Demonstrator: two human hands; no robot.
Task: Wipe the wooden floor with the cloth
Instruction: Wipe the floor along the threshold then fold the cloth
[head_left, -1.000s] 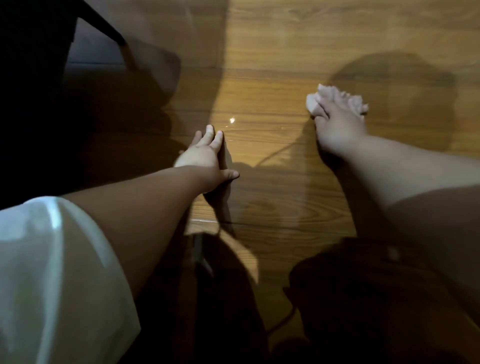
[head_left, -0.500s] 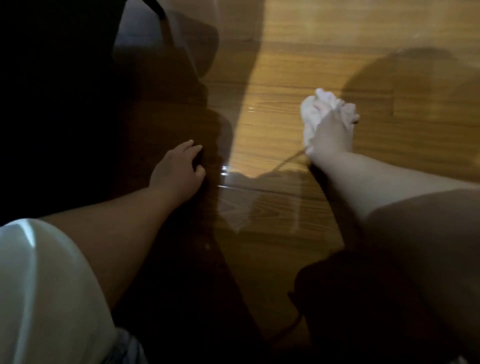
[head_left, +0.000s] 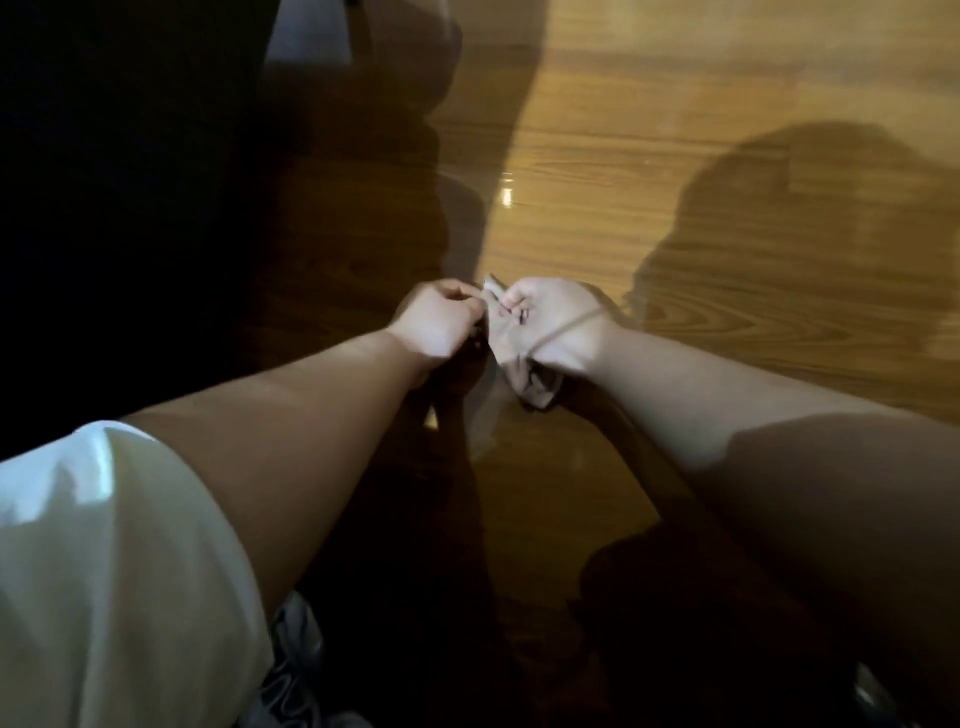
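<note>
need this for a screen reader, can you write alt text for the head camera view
Two bare hands meet just above a glossy wooden floor, the right hand holding a crumpled pale cloth and the left hand pinching its edge. A white sleeve fills the lower left, and dark shadows cover the left side.

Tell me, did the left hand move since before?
Yes. The left hand was flat on the floor, apart from the cloth. Now it is off the boards, closed on the cloth, meeting the right hand.
</note>
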